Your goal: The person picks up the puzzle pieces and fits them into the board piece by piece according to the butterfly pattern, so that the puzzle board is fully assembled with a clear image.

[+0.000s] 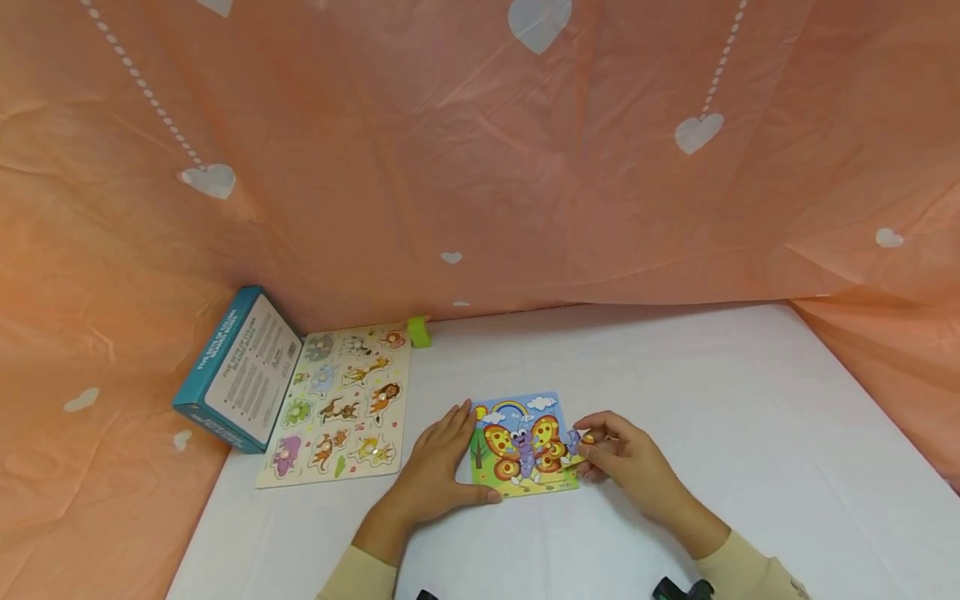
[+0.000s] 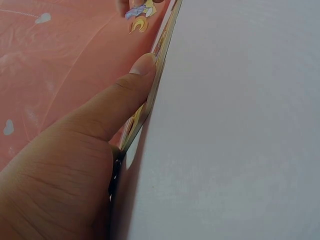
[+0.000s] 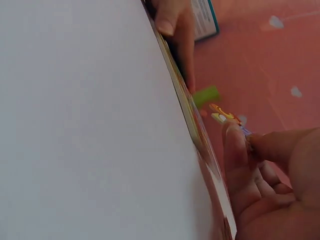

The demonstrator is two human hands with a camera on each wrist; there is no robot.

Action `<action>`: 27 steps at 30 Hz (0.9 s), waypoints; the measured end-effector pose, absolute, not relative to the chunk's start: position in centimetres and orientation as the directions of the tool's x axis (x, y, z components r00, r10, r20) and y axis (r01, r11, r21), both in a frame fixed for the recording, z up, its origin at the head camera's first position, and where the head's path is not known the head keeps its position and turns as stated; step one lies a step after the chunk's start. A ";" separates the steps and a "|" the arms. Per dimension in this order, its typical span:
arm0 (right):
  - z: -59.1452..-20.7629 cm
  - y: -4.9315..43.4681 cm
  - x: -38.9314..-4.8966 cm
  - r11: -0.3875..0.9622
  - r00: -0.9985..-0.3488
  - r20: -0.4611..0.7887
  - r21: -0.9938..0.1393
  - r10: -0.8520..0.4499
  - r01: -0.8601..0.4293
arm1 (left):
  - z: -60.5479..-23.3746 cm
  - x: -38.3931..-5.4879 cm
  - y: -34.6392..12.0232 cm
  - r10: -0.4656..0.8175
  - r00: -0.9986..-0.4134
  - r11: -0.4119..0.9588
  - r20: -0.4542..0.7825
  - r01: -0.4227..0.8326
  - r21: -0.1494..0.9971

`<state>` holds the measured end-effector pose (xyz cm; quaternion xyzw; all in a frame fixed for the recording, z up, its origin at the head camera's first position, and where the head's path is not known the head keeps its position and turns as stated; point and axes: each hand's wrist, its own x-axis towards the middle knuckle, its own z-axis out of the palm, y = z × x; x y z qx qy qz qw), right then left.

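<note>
A square butterfly jigsaw puzzle board (image 1: 525,442) lies flat on the white table. My left hand (image 1: 431,477) rests along its left side with the fingers straight, and the thumb (image 2: 142,70) touches the board's near edge. Between thumb and fingertips, my right hand (image 1: 633,467) pinches a small puzzle piece (image 1: 574,442) at the board's right edge. Purple, yellow and orange show on that piece (image 3: 225,114) in the right wrist view, where it is held raised off the surface. Fingers cover part of the piece.
Left of the puzzle lies a wooden animal peg board (image 1: 348,404). A blue box (image 1: 240,371) leans beside it against the orange cloth (image 1: 480,167). A green block (image 1: 419,332) stands at the peg board's far corner. Dark objects (image 1: 681,588) show at the near edge.
</note>
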<state>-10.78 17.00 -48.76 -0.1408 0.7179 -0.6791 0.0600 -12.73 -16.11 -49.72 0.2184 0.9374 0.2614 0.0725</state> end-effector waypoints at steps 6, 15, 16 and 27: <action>-49.5 15.1 -10.1 0.023 -0.930 0.146 -0.986 -0.336 -0.163 | -49.7 -12.8 -16.1 0.450 -0.893 0.765 -0.017 0.376 0.524; -49.9 13.3 -9.3 -0.016 -0.904 0.127 -0.991 -0.408 -0.132 | -49.7 -12.8 -16.0 0.455 -0.891 0.761 -0.001 0.388 0.520; -49.9 13.1 -9.2 -0.007 -0.902 0.127 -0.991 -0.412 -0.137 | -49.7 -12.8 -16.0 0.454 -0.891 0.761 0.001 0.388 0.521; -49.9 13.0 -8.9 0.423 -0.789 0.480 -0.667 -0.384 -0.613 | -49.5 -12.7 -16.0 0.452 -0.892 0.763 -0.003 0.385 0.519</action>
